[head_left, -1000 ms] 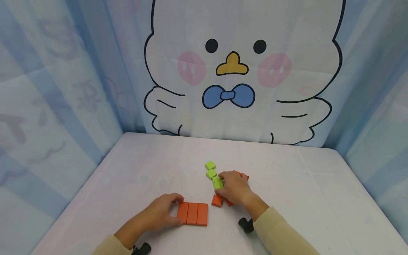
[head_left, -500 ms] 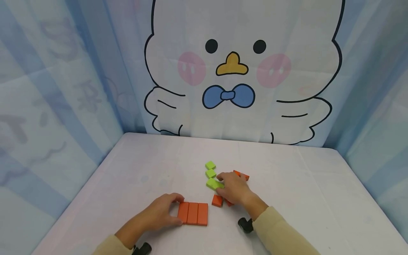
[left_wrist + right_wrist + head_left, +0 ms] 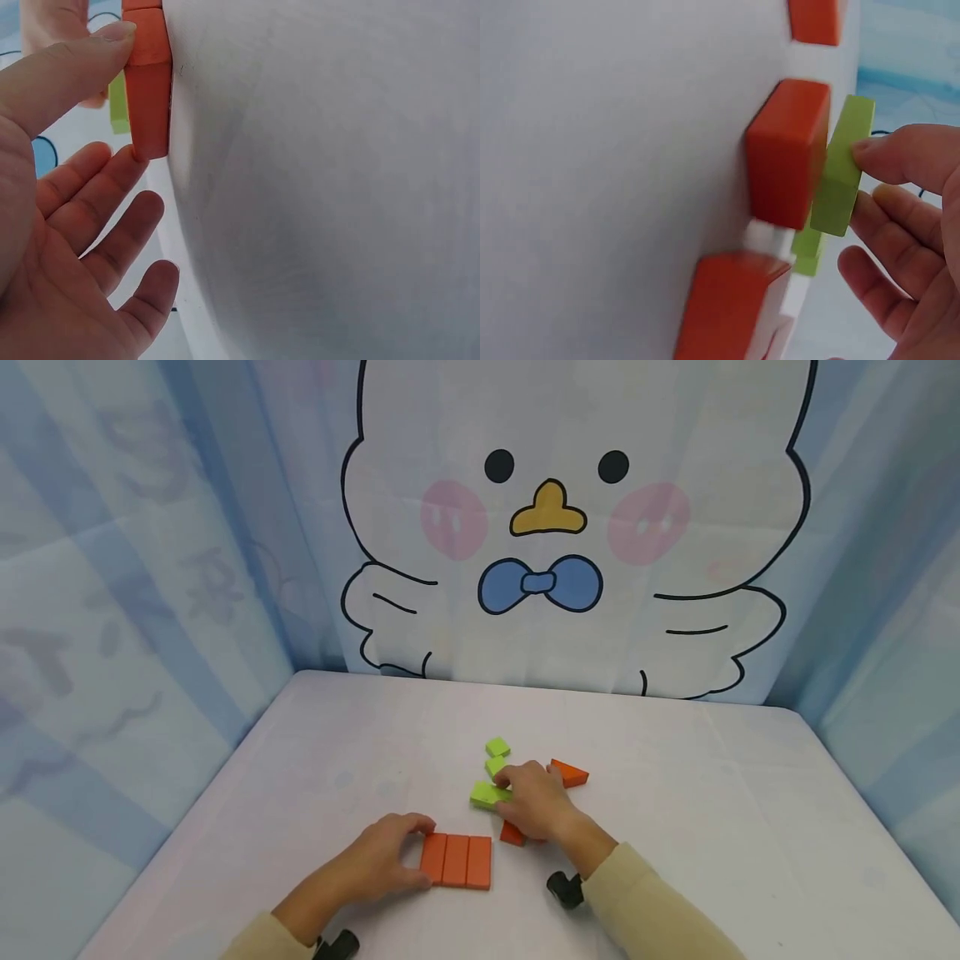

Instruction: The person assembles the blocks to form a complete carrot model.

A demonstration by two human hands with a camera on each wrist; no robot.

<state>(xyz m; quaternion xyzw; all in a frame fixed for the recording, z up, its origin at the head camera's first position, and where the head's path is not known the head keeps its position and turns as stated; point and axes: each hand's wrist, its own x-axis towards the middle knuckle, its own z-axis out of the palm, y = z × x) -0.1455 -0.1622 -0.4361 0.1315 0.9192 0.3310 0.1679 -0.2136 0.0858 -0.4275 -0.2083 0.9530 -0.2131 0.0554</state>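
Observation:
Three orange rectangular blocks (image 3: 455, 861) lie side by side in a row on the table. My left hand (image 3: 378, 858) holds the row's left end, thumb at the near side and index finger at the far side; the left wrist view shows the thumb on an orange block (image 3: 150, 109). My right hand (image 3: 536, 802) pinches a light green rectangular block (image 3: 485, 795) between thumb and fingers, up and to the right of the row. In the right wrist view this green block (image 3: 844, 172) overlaps an orange block (image 3: 787, 154) on the table.
Two small green blocks, one farther back (image 3: 497, 747) and one partly behind the right fingers (image 3: 493, 766), lie beyond the held block. An orange triangular block (image 3: 572, 774) sits right of the hand. Another orange block (image 3: 512, 834) shows below it. A printed curtain (image 3: 540, 635) rises behind the table.
My right hand has turned the green block from lengthwise to crosswise and shifted it left. More of the orange triangular block shows now. The left hand stays at the row.

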